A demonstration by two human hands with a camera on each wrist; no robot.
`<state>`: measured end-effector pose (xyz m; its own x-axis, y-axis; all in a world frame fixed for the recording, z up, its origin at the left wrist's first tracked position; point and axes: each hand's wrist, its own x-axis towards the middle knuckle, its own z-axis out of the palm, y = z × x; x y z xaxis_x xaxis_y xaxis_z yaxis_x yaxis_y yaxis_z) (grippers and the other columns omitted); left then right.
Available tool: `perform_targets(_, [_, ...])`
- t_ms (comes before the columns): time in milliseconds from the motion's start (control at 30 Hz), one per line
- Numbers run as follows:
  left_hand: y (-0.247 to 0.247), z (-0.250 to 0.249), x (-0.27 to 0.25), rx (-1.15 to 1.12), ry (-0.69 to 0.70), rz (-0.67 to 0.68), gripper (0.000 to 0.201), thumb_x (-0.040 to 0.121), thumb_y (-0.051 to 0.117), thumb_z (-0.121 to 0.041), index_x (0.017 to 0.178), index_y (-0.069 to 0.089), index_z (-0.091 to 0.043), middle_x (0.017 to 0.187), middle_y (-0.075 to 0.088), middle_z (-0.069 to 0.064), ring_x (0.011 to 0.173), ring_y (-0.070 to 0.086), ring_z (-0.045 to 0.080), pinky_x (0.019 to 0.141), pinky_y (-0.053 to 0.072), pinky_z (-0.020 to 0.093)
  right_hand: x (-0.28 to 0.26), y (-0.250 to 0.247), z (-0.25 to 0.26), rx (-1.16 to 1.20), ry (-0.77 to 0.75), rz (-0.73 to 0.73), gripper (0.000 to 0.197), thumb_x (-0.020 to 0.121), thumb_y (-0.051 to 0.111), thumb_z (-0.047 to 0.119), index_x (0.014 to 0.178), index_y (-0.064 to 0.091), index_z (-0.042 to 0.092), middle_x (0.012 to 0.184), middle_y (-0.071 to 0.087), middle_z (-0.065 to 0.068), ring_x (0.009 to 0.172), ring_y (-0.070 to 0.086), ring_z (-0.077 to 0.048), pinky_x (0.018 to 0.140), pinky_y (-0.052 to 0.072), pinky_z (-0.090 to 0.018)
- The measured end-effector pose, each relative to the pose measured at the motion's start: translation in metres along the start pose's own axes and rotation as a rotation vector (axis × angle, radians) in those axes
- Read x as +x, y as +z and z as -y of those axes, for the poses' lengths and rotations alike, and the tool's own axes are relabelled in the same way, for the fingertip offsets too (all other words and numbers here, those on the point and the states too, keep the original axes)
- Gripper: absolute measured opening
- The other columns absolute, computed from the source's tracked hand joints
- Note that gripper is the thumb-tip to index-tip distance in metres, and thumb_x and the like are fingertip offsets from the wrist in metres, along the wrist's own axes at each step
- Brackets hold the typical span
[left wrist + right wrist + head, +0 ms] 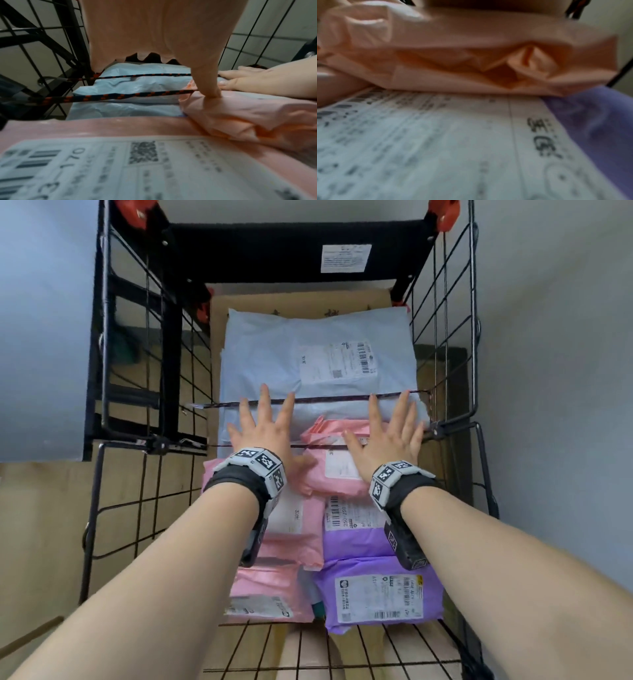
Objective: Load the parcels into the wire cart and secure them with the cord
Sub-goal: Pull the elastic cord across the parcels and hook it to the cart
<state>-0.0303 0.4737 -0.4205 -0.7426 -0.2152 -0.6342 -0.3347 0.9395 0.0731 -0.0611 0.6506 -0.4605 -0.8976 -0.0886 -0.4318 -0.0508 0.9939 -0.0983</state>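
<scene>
A black wire cart (274, 251) holds a large light-blue parcel (274, 350), pink parcels (267, 577) and purple parcels (359, 546). A dark cord with orange flecks (325, 399) runs in two strands across the load, from wall to wall. My left hand (265, 433) lies flat with fingers spread on the blue parcel. In the left wrist view its thumb (211, 88) presses on a small pink parcel (322, 481). My right hand (387, 436) lies flat on that same pink parcel, fingertips at the far cord strand. The right wrist view is blurred and shows only pink wrap (453, 60) and a label.
A cardboard sheet (308, 299) stands against the cart's back. Red clamps (137, 213) sit on the top corners. Wire walls close in on both sides, with a wooden floor (41, 508) to the left and grey walls around. My leg (308, 655) shows under the front mesh.
</scene>
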Motion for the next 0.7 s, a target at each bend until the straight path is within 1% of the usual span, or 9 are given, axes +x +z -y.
perform_targets(133, [0.01,0.004,0.012,0.036,-0.06,0.045,0.122,0.063,0.06,-0.077,0.147,-0.018,-0.035,0.155,-0.025,0.006,0.142,-0.017,0.04,0.112,0.004,0.061,0.013,0.011,-0.006,0.05,-0.002,0.083,0.082,0.086,0.026,0.072,0.149,-0.011,0.035,0.153,-0.029,-0.015,0.144,-0.017,-0.035,0.116,-0.008,-0.051])
perform_targets(233, [0.018,0.006,0.019,0.034,-0.08,0.084,0.126,0.061,0.061,-0.078,0.146,-0.021,-0.034,0.154,-0.029,0.008,0.142,-0.017,0.042,0.112,0.006,0.063,0.019,0.017,-0.008,0.063,-0.009,0.127,0.085,0.085,0.027,0.073,0.149,-0.014,0.035,0.152,-0.033,-0.014,0.144,-0.019,-0.033,0.115,-0.009,-0.049])
perform_targets(367, [0.025,0.005,0.028,0.006,-0.074,0.127,0.128,0.06,0.063,-0.077,0.145,-0.024,-0.034,0.151,-0.034,0.009,0.14,-0.02,0.043,0.113,0.007,0.063,0.026,0.025,-0.012,0.082,-0.025,0.157,0.089,0.083,0.028,0.075,0.148,-0.018,0.033,0.149,-0.038,-0.013,0.145,-0.02,-0.028,0.118,-0.007,-0.049])
perform_targets(433, [0.027,0.004,0.031,0.011,-0.069,0.139,0.129,0.06,0.063,-0.077,0.144,-0.025,-0.033,0.15,-0.036,0.01,0.139,-0.022,0.044,0.112,0.007,0.063,0.028,0.029,-0.013,0.093,-0.029,0.159,0.09,0.084,0.03,0.074,0.148,-0.019,0.032,0.149,-0.037,-0.013,0.145,-0.02,-0.027,0.117,-0.008,-0.048])
perform_targets(533, [0.03,0.004,0.034,0.015,-0.066,0.146,0.13,0.061,0.062,-0.077,0.144,-0.027,-0.032,0.15,-0.036,0.011,0.139,-0.024,0.044,0.112,0.008,0.063,0.027,0.035,-0.012,0.102,-0.03,0.119,0.091,0.084,0.032,0.073,0.148,-0.018,0.032,0.151,-0.035,-0.013,0.145,-0.019,-0.026,0.116,-0.008,-0.047])
perform_targets(700, [0.031,0.006,0.036,0.013,-0.061,0.148,0.129,0.061,0.062,-0.076,0.144,-0.027,-0.032,0.15,-0.035,0.011,0.138,-0.024,0.045,0.111,0.007,0.064,0.028,0.035,-0.01,0.066,-0.023,0.122,0.09,0.084,0.028,0.074,0.148,-0.02,0.031,0.15,-0.036,-0.015,0.145,-0.017,-0.028,0.117,-0.007,-0.047])
